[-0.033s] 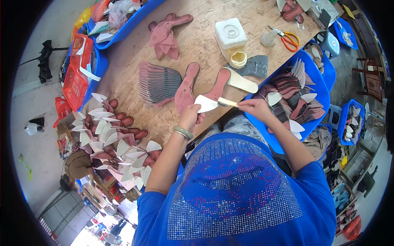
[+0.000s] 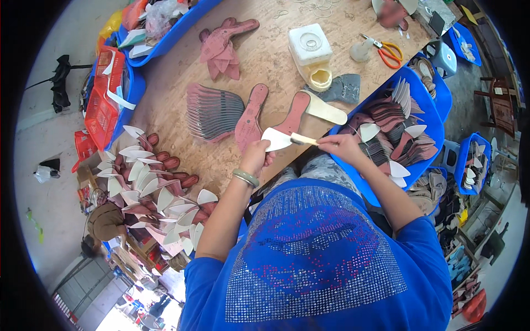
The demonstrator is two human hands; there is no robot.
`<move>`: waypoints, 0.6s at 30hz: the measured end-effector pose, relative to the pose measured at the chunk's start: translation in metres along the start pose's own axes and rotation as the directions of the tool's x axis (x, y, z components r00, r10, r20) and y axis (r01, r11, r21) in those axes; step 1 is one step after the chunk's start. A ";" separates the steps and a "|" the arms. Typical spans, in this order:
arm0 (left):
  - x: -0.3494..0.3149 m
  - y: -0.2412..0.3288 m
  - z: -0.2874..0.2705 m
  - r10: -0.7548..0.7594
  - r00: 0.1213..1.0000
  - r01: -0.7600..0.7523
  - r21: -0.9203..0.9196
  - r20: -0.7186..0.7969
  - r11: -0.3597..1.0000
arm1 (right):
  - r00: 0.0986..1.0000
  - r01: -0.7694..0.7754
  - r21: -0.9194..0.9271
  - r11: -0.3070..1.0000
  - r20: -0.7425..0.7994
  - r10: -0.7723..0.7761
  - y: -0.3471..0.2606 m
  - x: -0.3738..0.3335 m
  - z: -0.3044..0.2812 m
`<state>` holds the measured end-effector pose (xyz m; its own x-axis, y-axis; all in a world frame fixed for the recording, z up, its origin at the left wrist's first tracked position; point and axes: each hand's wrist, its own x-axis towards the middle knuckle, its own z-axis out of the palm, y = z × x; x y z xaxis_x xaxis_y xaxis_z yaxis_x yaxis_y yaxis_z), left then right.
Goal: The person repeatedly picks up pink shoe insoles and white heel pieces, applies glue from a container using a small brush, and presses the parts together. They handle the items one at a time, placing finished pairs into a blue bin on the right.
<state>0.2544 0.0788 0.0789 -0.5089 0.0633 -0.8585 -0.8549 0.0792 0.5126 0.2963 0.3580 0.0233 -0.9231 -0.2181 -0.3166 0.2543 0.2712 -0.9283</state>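
My left hand [image 2: 257, 156], with a bangle at its wrist, pinches a white pointed toe piece [image 2: 277, 140] at the table's near edge. The white piece lies against the wide end of a red insole [image 2: 296, 112]. A small brush [image 2: 306, 139] with a pale handle and dark bristles is gripped in my right hand [image 2: 341, 148]. Its bristles touch the right edge of the white piece. Another red insole [image 2: 254, 113] lies just beyond my left hand, beside a fanned stack of red and grey insoles [image 2: 212, 113]. A cream insole [image 2: 327, 109] lies beyond the brush.
Farther back stand a white plastic container [image 2: 310, 47] with a yellowed opening, a dark grey scrap [image 2: 343, 88] and orange-handled pliers [image 2: 389, 54]. A blue basket [image 2: 417, 157] of insoles sits at my right. Many white-tipped insoles [image 2: 146, 179] are piled at my left; a person [image 2: 105, 222] is beyond.
The brush and my right hand have shifted slightly left over the white piece. My left hand stays where it was.
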 end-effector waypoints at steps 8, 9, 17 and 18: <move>0.003 0.000 -0.005 0.000 1.000 0.000 0.026 0.013 1.000 | 0.978 -0.203 -0.351 0.914 -0.127 0.168 -0.011 0.032 -0.026; 0.003 0.001 -0.005 0.008 1.000 -0.009 0.041 0.016 0.999 | 0.983 -0.150 -0.361 0.920 -0.157 0.099 -0.001 0.038 -0.031; 0.006 0.001 -0.007 0.083 0.997 -0.083 0.211 0.007 0.974 | 0.987 -0.036 -0.660 0.751 -0.139 -0.075 -0.001 0.101 -0.051; 0.007 0.001 -0.006 0.086 0.996 -0.085 0.229 0.005 0.970 | 0.988 -0.011 -0.689 0.725 -0.121 -0.100 -0.003 0.108 -0.051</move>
<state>0.2499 0.0729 0.0736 -0.5799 0.0746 -0.8112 -0.7630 0.2991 0.5730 0.1812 0.3812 0.0021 -0.9720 -0.1291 -0.1961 -0.0042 0.8447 -0.5353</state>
